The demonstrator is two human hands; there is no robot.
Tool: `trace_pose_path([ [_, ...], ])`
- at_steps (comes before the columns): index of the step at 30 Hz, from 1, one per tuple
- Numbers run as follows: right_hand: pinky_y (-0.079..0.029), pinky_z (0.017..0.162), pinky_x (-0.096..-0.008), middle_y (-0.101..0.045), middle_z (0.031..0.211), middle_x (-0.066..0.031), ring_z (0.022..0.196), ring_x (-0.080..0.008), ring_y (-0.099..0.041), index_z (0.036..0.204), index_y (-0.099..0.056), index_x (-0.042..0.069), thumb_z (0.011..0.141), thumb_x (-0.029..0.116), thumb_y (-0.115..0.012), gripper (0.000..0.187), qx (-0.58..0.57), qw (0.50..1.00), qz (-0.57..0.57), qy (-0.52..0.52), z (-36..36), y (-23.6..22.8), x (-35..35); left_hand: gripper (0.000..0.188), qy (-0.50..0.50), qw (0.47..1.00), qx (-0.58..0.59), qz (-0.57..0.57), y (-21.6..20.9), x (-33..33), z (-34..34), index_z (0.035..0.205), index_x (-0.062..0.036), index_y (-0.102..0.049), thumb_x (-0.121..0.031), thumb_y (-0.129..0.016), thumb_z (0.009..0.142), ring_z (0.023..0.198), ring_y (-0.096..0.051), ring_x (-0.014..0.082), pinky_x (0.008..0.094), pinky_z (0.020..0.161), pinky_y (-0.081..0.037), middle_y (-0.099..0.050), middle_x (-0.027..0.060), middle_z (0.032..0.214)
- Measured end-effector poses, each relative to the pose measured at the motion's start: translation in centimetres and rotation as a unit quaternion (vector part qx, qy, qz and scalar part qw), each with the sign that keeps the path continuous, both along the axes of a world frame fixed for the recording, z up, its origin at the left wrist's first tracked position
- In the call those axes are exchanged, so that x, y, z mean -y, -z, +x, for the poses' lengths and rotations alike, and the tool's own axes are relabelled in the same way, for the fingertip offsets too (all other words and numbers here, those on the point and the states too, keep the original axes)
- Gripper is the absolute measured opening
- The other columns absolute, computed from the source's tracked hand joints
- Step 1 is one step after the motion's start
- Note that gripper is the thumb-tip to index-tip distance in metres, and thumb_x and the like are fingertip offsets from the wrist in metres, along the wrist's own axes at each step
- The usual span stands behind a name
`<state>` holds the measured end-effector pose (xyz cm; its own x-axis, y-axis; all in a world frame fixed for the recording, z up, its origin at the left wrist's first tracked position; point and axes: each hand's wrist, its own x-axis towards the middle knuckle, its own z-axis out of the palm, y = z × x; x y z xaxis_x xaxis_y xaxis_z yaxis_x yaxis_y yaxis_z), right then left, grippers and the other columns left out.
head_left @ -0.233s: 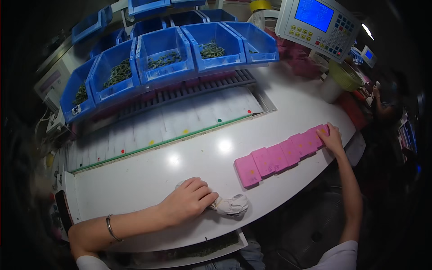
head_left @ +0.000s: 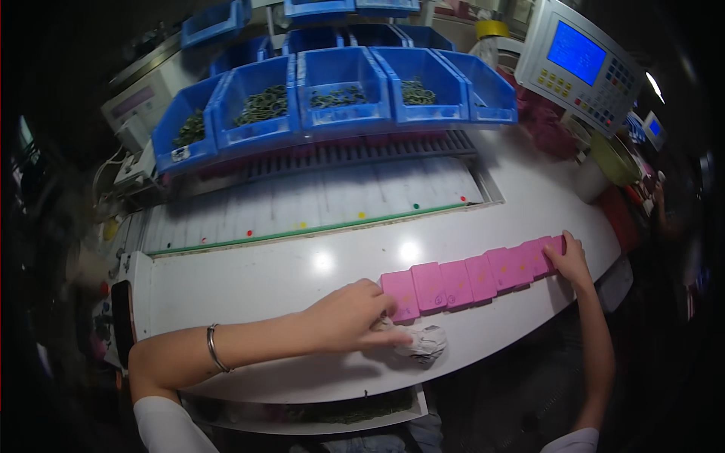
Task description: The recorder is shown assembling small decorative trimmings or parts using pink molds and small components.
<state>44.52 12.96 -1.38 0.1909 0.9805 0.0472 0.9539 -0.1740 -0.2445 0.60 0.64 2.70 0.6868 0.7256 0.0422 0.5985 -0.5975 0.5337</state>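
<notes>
Head view: the fingers of my left hand (head_left: 351, 315) are curled, the thumb reaching along a crumpled white bundle (head_left: 429, 343); I cannot tell how firmly I grip it, since my own hand covers part of it. My forefinger is right up against the near left end of a row of pink blocks (head_left: 476, 279), though whether it touches is hard to see. At the other end, my right hand (head_left: 574, 266) has thumb and forefinger set apart, with the last block between them; I can't say if they squeeze it. Yellow marks show on the blocks, which sit side by side in a slanting line on the white table (head_left: 249, 294), near its curved front edge. A metal bracelet (head_left: 219, 349) circles my left wrist. Beyond the hands lies a pale panel (head_left: 325, 192) with coloured dots along its green edge, and above it stand blue bins (head_left: 340, 121), several holding tangled green stuff. Off to the right are a keypad unit with a lit blue screen (head_left: 576, 53) and a greenish bowl (head_left: 615, 160).
</notes>
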Motion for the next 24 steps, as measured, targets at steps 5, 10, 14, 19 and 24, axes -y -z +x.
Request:
trace_pose_path([
  [5, -0.046, 0.082, -0.0331, -0.05, 0.11, -0.0224, 0.096, -0.0278, -0.056, 0.124, -0.042, -0.007, 0.075, 0.02, -0.064, 0.06, -0.238, 0.969, -0.031, -0.054, -3.9, -0.6, 1.1, 0.043, -0.244, 0.959, 0.042, -0.138, -1.0, 0.3, -4.4, 0.091, 0.0025, -0.06, -0.039, -0.054, 0.084, 0.068, -0.062, 0.0305, 0.0368, 0.065, -0.048, -0.063, 0.0198, 0.075],
  [10, -0.047, 0.082, -0.0331, -0.049, 0.113, -0.0213, 0.099, -0.0284, -0.055, 0.125, -0.042, -0.004, 0.074, 0.009, -0.062, 0.057, -0.26, 0.952, -0.068, -0.145, -10.5, -1.9, 2.5, 0.041, -0.369, 0.924, 0.053, -0.079, -0.2, 2.4, -10.4, 0.096, 0.0024, -0.06, -0.037, -0.053, 0.085, 0.071, -0.063, 0.028, 0.0356, 0.067, -0.048, -0.063, 0.0195, 0.077],
  [14, -0.048, 0.08, -0.0287, -0.043, 0.122, -0.0181, 0.099, -0.0264, -0.053, 0.131, -0.038, 0.003, 0.066, -0.003, -0.062, 0.07, -0.303, 0.915, -0.095, -0.248, -17.5, -2.5, 2.9, 0.032, -0.472, 0.881, 0.009, -0.023, -0.1, 5.2, -15.5, 0.102, 0.0038, -0.059, -0.023, -0.056, 0.085, 0.079, -0.062, 0.0229, 0.0307, 0.073, -0.048, -0.064, 0.017, 0.09],
  [19, -0.048, 0.079, -0.0271, -0.036, 0.13, -0.014, 0.093, -0.0227, -0.053, 0.134, -0.036, 0.008, 0.063, -0.011, -0.06, 0.077, -0.355, 0.861, -0.061, -0.358, -23.1, -1.6, 2.7, 0.028, -0.502, 0.854, -0.078, 0.109, -0.4, 8.0, -17.5, 0.1, 0.0043, -0.059, -0.014, -0.06, 0.079, 0.085, -0.06, 0.0256, 0.0324, 0.076, -0.047, -0.061, 0.0178, 0.099],
  [24, -0.047, 0.079, -0.0284, -0.039, 0.13, -0.0138, 0.091, -0.0205, -0.054, 0.132, -0.038, 0.007, 0.06, -0.012, -0.063, 0.078, -0.377, 0.819, -0.078, -0.425, -26.8, -0.4, 2.2, 0.026, -0.498, 0.846, 0.011, 0.19, 0.1, 8.5, -14.5, 0.099, 0.0037, -0.06, -0.011, -0.061, 0.077, 0.094, -0.058, 0.0298, 0.0348, 0.084, -0.045, -0.059, 0.0188, 0.104],
])
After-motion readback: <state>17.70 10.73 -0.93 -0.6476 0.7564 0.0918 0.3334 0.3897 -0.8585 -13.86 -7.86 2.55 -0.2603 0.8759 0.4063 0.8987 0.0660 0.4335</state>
